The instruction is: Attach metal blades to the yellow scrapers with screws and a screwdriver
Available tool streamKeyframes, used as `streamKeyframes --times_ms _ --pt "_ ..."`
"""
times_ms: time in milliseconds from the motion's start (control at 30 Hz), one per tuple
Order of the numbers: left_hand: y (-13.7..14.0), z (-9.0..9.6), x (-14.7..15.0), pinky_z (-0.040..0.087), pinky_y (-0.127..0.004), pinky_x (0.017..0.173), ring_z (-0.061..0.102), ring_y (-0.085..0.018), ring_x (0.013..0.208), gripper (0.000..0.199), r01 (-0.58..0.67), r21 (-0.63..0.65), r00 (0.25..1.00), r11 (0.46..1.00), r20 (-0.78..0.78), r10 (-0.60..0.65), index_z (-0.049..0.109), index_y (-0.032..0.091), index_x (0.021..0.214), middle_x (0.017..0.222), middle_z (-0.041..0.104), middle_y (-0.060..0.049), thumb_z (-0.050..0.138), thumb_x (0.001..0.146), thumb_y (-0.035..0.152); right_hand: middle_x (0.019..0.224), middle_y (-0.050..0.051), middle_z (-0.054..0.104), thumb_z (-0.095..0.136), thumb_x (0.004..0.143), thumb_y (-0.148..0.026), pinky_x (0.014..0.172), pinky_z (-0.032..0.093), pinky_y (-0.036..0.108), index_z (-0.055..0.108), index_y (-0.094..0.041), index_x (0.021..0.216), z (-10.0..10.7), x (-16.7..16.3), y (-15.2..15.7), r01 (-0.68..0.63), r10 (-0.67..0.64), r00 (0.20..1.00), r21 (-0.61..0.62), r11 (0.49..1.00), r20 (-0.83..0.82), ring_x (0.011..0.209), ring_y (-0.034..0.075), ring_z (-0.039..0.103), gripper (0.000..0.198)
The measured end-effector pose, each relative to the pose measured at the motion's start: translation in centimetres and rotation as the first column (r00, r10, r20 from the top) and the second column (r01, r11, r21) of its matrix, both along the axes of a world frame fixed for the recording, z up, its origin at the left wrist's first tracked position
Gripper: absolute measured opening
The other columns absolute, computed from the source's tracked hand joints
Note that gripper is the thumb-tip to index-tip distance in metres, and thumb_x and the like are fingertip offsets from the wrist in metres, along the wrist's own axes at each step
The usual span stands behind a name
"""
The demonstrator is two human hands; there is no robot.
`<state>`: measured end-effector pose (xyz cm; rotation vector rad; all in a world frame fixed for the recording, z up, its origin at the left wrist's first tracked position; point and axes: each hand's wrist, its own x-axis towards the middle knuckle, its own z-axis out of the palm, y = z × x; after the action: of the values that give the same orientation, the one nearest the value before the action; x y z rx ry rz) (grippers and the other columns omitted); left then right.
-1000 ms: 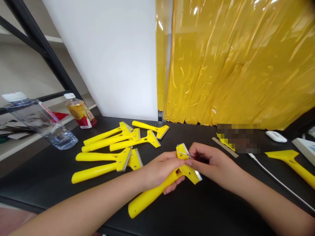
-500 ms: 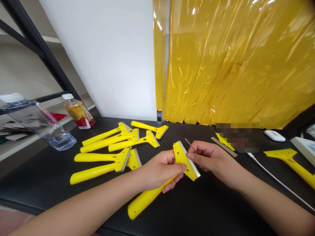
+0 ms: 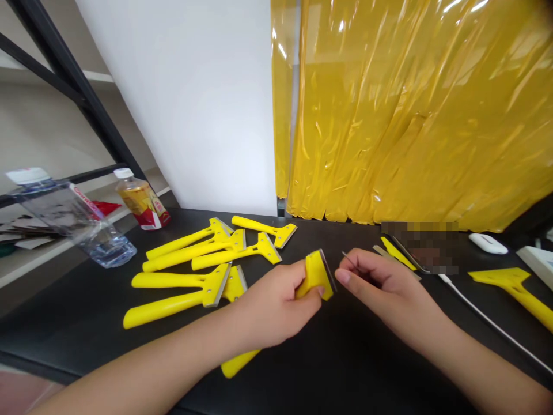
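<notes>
My left hand [image 3: 283, 300] is closed around a yellow scraper [image 3: 315, 278] near its head. The scraper's metal blade edge faces right, and the end of its handle shows below my wrist. My right hand [image 3: 380, 282], just right of the blade and apart from it, pinches a thin metal rod [image 3: 351, 260]; most of the rod is hidden by the fingers. Left of my left hand lie several yellow scrapers [image 3: 173, 280] with metal blades, some overlapping. Beyond my right hand are a flat metal strip [image 3: 382, 252] and a yellow plastic piece [image 3: 397, 253].
On the black tabletop [image 3: 367, 369], a clear bottle [image 3: 93, 227] and a small drink bottle [image 3: 144, 202] stand left. At right are a phone [image 3: 408, 253] with a white cable [image 3: 488, 317], a white case [image 3: 488, 243] and a yellow scraper handle [image 3: 514, 288]. Yellow plastic sheeting [image 3: 389, 115] hangs behind.
My left hand has turned the scraper, so its head looks narrower and the handle is more covered. My right hand has moved slightly right, away from the blade, still with the rod.
</notes>
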<state>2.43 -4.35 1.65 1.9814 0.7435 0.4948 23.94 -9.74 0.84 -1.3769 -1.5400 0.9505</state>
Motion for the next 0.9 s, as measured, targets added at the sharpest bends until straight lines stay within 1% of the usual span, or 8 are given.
streamKeyframes --times_ms 67,167,300,400,533,667,767,900 --pt "-0.4 0.3 -0.2 0.052 -0.031 0.079 0.067 -0.020 0.086 0.024 -0.042 0.280 0.994 0.959 -0.082 0.068 0.068 0.022 0.117 0.097 0.070 -0.005 0.050 0.102 0.027 0.066 -0.002 0.047 0.070 0.090 -0.060 0.057 0.031 0.028 0.058 -0.021 0.072 0.4 -0.6 -0.4 -0.053 0.053 0.999 -0.037 0.998 0.005 0.064 0.013 0.040 0.044" --pt "-0.9 0.1 -0.2 0.054 -0.037 0.080 0.071 -0.026 0.090 0.053 -0.028 0.501 0.947 0.865 -0.262 0.183 0.049 0.029 0.157 0.120 0.071 -0.012 0.047 0.103 0.029 0.066 -0.003 0.041 0.069 0.088 -0.065 0.055 0.026 0.029 0.058 -0.020 0.072 0.6 -1.9 -0.8 -0.108 0.098 0.991 -0.114 0.988 -0.086 0.063 0.013 0.034 0.049" --pt "-1.0 -0.5 0.0 0.055 -0.036 0.072 0.072 -0.026 0.083 0.059 0.004 0.613 0.886 0.790 -0.369 0.282 0.038 0.034 0.164 0.118 0.070 -0.013 0.041 0.106 0.031 0.063 -0.006 0.030 0.071 0.087 -0.063 0.050 0.018 0.028 0.059 -0.020 0.075 -0.3 -3.0 -0.6 -0.049 -0.010 0.962 -0.207 0.977 -0.274 0.057 0.010 0.022 0.046" --pt "-0.7 -0.8 0.0 0.055 -0.039 0.085 0.071 -0.028 0.101 0.062 -0.085 0.594 0.932 0.800 -0.236 0.274 0.032 0.037 0.166 0.129 0.067 -0.011 0.045 0.105 0.032 0.062 -0.008 0.032 0.077 0.083 -0.057 0.047 0.014 0.027 0.058 -0.020 0.078 -1.3 -2.3 0.1 -0.011 -0.098 0.899 -0.247 0.969 -0.427 0.054 0.008 0.019 0.041" --pt "0.2 -0.7 0.2 0.056 -0.035 0.081 0.068 -0.021 0.095 0.078 -0.332 0.113 0.942 0.937 0.102 0.321 0.022 0.033 0.167 0.135 0.063 -0.010 0.061 0.100 0.045 0.063 -0.008 0.033 0.079 0.085 -0.045 0.048 0.012 0.027 0.060 -0.020 0.081 -2.4 -0.5 1.3 -0.044 -0.087 0.815 -0.212 0.976 -0.573 0.053 0.007 0.019 0.032" --pt "1.1 -0.3 0.6 0.045 -0.025 0.053 0.061 -0.012 0.063 0.060 -0.143 -0.459 0.936 0.877 0.224 0.270 0.053 0.018 0.143 0.101 0.068 -0.005 0.067 0.095 0.051 0.061 -0.009 0.032 0.077 0.088 -0.044 0.049 0.011 0.027 0.056 -0.020 0.077 -2.9 0.1 1.7 -0.112 -0.012 0.806 -0.173 0.979 -0.591 0.053 0.007 0.018 0.034" --pt "1.0 -0.5 0.9 0.035 -0.022 0.046 0.054 -0.008 0.052 0.040 -0.025 -0.592 0.944 0.806 0.251 0.213 0.064 0.015 0.104 0.078 0.063 0.000 0.069 0.094 0.052 0.060 -0.009 0.032 0.075 0.089 -0.044 0.049 0.012 0.028 0.058 -0.019 0.079 -2.8 -0.2 1.5 -0.142 0.030 0.832 -0.161 0.977 -0.554 0.052 0.007 0.019 0.032" --pt "0.3 -1.0 1.1 0.031 -0.021 0.044 0.046 -0.006 0.044 0.032 -0.007 -0.643 0.930 0.766 0.276 0.241 0.061 0.016 0.091 0.066 0.057 0.004 0.066 0.098 0.047 0.059 -0.009 0.033 0.078 0.087 -0.045 0.049 0.012 0.027 0.053 -0.021 0.076 -2.8 -0.1 1.4 -0.153 0.034 0.839 -0.175 0.972 -0.543 0.053 0.007 0.018 0.037"
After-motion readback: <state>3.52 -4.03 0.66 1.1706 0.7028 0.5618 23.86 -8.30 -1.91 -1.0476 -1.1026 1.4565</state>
